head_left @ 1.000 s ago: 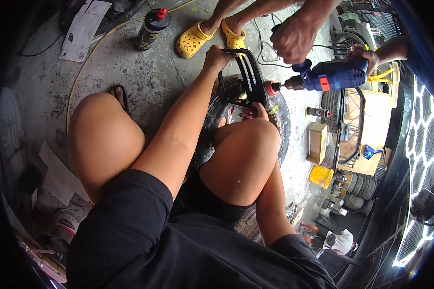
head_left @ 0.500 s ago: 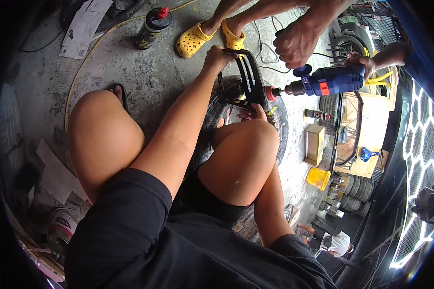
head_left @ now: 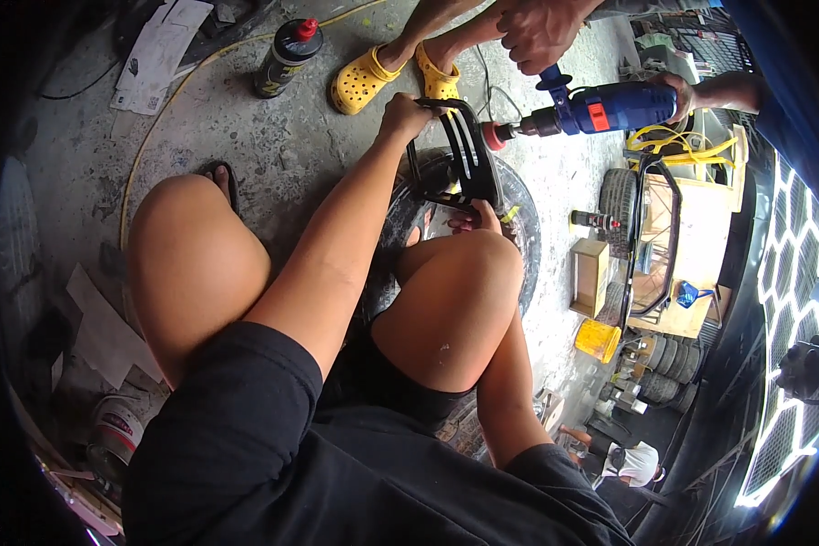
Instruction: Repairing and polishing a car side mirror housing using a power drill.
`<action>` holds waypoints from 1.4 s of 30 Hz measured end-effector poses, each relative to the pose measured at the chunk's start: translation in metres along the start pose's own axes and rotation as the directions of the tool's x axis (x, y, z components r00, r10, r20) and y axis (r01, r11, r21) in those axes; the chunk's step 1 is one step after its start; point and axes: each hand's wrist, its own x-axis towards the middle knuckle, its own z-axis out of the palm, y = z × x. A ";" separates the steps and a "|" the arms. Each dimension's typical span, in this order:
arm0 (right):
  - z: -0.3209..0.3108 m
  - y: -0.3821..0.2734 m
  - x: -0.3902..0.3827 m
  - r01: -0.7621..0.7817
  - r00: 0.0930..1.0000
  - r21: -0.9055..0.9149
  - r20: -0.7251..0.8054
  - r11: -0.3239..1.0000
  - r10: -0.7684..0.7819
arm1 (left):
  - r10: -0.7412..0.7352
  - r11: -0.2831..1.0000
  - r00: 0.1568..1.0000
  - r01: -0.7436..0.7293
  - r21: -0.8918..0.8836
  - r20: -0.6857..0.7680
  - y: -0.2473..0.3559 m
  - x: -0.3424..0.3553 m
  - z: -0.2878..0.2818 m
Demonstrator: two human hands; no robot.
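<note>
Gripping the top rail of the black slatted metal frame, your left hand is closed tight around it and is keeping it upright on edge over the black tyre lying on the concrete floor. Your right hand is pressing against the frame's lower edge just beyond your right knee; its fingers are curled there, but you cannot tell from this view how far they wrap around the metal.

What is changing is the blue power drill. A co-worker's hand is holding its side handle while a second hand is holding the rear grip, and over the last second the tool has been lifting and swinging in toward you. Its red-collared nose is now sitting against the frame's right face, where a moment ago it was standing slightly off and lower. To my eye that means the frame is beginning to take the tool's push, so your two holds are doing the bracing.

The co-worker's yellow clogs are planted just behind the frame, and a black bottle with a red cap is standing well apart to the left.
</note>
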 end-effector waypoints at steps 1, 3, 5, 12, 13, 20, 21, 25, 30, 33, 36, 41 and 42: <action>0.008 -0.003 -0.005 -0.041 0.997 -0.006 -0.071 0.999 0.041 | -0.001 1.000 1.000 0.001 0.002 -0.005 -0.002 0.001 -0.002; 0.000 0.003 0.001 0.016 0.999 -0.062 -0.036 0.998 -0.018 | -0.005 0.999 1.000 0.005 0.038 -0.013 -0.002 0.003 -0.002; -0.013 0.005 0.007 0.084 0.996 -0.119 -0.005 0.989 -0.085 | 0.029 0.999 0.999 -0.029 0.016 -0.020 0.001 0.006 0.002; 0.020 -0.013 -0.017 -0.070 0.994 0.277 0.101 0.958 0.043 | 0.000 1.000 1.000 0.000 0.025 -0.008 0.001 0.003 -0.003; 0.023 -0.014 -0.018 -0.031 0.998 0.229 0.060 0.973 0.018 | 0.001 1.000 1.000 -0.001 0.028 -0.009 0.003 0.002 -0.004; -0.011 0.010 0.006 0.183 0.975 -0.005 0.131 0.983 -0.181 | -0.022 1.000 1.000 0.022 0.007 0.018 0.012 -0.003 -0.005; -0.002 0.006 0.000 0.157 0.986 -0.076 0.075 0.985 -0.151 | -0.036 0.999 0.999 0.036 0.012 0.013 0.009 -0.002 -0.006; 0.002 0.005 -0.002 0.138 0.990 -0.203 0.022 0.970 -0.136 | -0.031 0.999 0.999 0.031 0.040 0.005 0.004 0.000 -0.006; -0.008 0.004 0.006 0.011 1.000 -0.046 0.019 0.999 -0.010 | -0.023 0.999 1.000 0.022 0.049 0.012 0.005 0.000 -0.003; -0.010 0.004 0.008 -0.066 0.993 0.127 0.104 0.990 0.052 | -0.041 0.998 0.999 0.040 0.054 0.006 0.002 0.002 -0.004; -0.008 0.004 0.008 -0.123 0.987 0.254 0.129 0.959 0.093 | -0.090 0.995 0.995 0.088 0.035 0.048 0.004 0.000 -0.006; -0.013 0.015 0.027 0.118 0.917 0.183 0.357 0.976 -0.178 | -0.019 0.993 1.000 0.018 0.114 0.012 -0.009 0.016 -0.011; -0.014 0.017 0.026 0.123 0.968 0.034 0.217 0.992 -0.127 | -0.053 0.993 0.998 0.051 0.110 0.017 -0.006 0.012 -0.005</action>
